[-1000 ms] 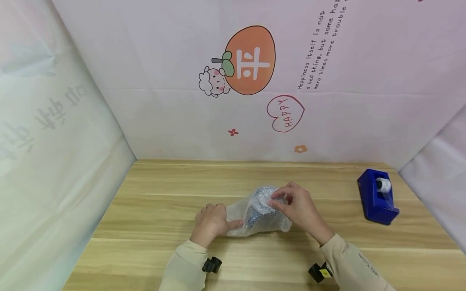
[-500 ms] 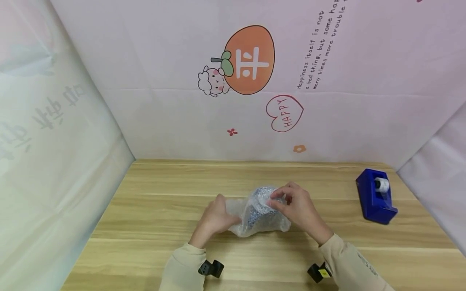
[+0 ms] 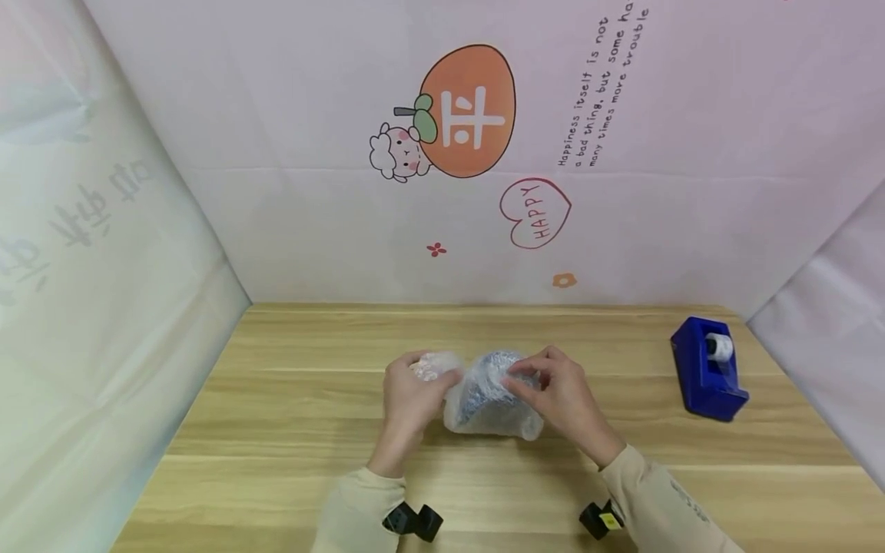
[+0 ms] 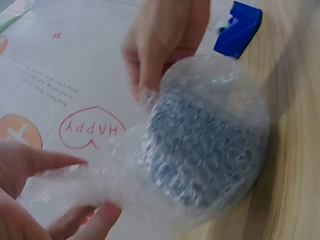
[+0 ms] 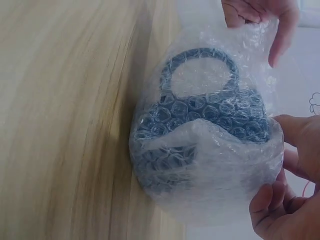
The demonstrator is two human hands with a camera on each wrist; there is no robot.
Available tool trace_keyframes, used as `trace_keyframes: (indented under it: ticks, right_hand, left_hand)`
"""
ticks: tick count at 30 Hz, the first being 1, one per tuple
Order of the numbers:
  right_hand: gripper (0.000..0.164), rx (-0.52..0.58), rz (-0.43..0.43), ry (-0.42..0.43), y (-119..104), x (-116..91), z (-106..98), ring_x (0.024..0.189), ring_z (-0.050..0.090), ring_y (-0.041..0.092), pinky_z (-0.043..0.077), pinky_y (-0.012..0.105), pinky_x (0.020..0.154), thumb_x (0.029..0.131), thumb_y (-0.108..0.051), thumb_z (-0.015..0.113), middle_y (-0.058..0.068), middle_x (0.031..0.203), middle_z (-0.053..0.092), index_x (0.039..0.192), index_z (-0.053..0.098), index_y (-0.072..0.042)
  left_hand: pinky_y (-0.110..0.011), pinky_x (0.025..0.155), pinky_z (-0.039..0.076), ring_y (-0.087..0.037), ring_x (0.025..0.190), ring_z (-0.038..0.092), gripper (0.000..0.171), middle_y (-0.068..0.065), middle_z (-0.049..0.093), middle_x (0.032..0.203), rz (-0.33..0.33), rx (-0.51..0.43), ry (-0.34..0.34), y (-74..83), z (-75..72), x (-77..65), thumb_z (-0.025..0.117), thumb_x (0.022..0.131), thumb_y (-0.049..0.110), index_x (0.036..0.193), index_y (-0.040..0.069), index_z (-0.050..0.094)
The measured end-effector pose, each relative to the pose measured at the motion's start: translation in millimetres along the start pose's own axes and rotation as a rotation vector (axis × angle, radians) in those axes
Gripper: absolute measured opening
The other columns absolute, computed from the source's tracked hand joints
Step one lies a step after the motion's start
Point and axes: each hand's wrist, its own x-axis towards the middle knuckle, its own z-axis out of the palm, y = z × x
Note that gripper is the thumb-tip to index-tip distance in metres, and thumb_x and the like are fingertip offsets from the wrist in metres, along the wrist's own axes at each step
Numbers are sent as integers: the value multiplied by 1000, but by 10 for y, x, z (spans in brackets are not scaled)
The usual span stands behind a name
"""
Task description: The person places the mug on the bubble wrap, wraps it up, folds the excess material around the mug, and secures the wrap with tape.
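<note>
A dark blue thing (image 4: 200,160) is enclosed in clear bubble wrap (image 3: 494,418) in the middle of the wooden table. Through the plastic, the right wrist view shows an arched handle (image 5: 232,70) on it. My left hand (image 3: 408,395) holds the loose end of the wrap at the left side, lifted, with thumb and fingers around the film. On the other side, my right hand (image 3: 563,388) pinches the wrap near the top of the bundle between thumb and fingertips. Several layers overlap across the blue thing, hiding its exact kind.
A blue tape dispenser (image 3: 705,369) with a white roll stands at the right of the table (image 3: 276,430). Behind the table hangs a printed cloth backdrop (image 3: 311,230), and another sheet (image 3: 124,307) closes the left side. Black wrist cameras sit at both sleeves.
My left hand has risen from the table and moved away from me, bringing up the loose left end of the bubble wrap. My right hand keeps its pinch in nearly the same place.
</note>
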Motion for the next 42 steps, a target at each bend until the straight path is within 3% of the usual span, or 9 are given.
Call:
trace_keyframes:
  ticks: [3,8,12,16,24,28,32,36,42]
  right_hand:
    - [12,-12,-20,2,-4,16,18,62,46,9,44,24,53,82,-13,86,1,82,57,91,80,-7]
    - [8,18,-31,-75,-11,36,-23,64,47,9,44,24,55,91,-10,77,0,84,57,97,80,-6]
    - [19,124,-1,-196,-9,50,-114,67,46,13,42,24,57,96,2,64,1,85,55,107,78,-5]
    - [24,199,20,-282,27,69,-180,72,49,16,43,24,60,96,3,64,4,89,58,116,75,-4]
    - [31,464,77,-311,173,85,-226,87,61,20,58,30,71,93,11,63,17,104,64,123,63,6]
    - [36,420,39,-252,209,102,-175,75,57,15,51,24,59,86,9,75,18,100,57,120,63,5]
    - [42,250,-56,-159,209,129,-129,63,50,11,45,22,52,78,3,85,12,96,54,117,68,-1]
    - [45,96,-194,-105,208,164,-127,77,56,16,51,31,61,73,-3,90,6,100,60,114,74,-8]
    - [38,46,-309,-172,230,204,-139,103,63,23,56,43,81,76,-5,88,5,112,66,112,76,-9]
  left_hand:
    - [-41,76,60,-29,87,71,45,-21,72,106,102,0,77,4,93,-52,85,78,12,117,-6,69]
    - [-35,74,59,-20,86,71,38,-13,75,105,249,52,110,-55,247,-143,73,92,18,126,1,69]
    - [-42,77,54,-23,94,66,39,-11,70,122,345,168,85,-93,322,-200,62,101,20,137,6,63]
    - [-50,82,53,-32,113,59,40,-10,59,142,457,324,38,-102,385,-244,56,103,16,142,6,58]
    - [-52,112,35,-37,138,44,44,-18,48,150,555,584,-19,-105,514,-278,59,102,13,142,-2,54]
    - [-58,112,34,-38,143,38,46,-20,43,154,571,741,-75,-118,532,-274,58,102,16,145,-1,53]
    - [-59,114,31,-39,147,32,48,-20,38,158,621,832,-153,-152,494,-232,55,104,19,147,-1,49]
    - [-60,117,24,-38,151,23,53,-19,30,162,641,838,-267,-190,419,-163,47,107,28,151,-1,43]
    - [-56,120,22,-34,153,19,56,-16,25,165,719,910,-355,-233,291,-49,43,108,33,155,2,38]
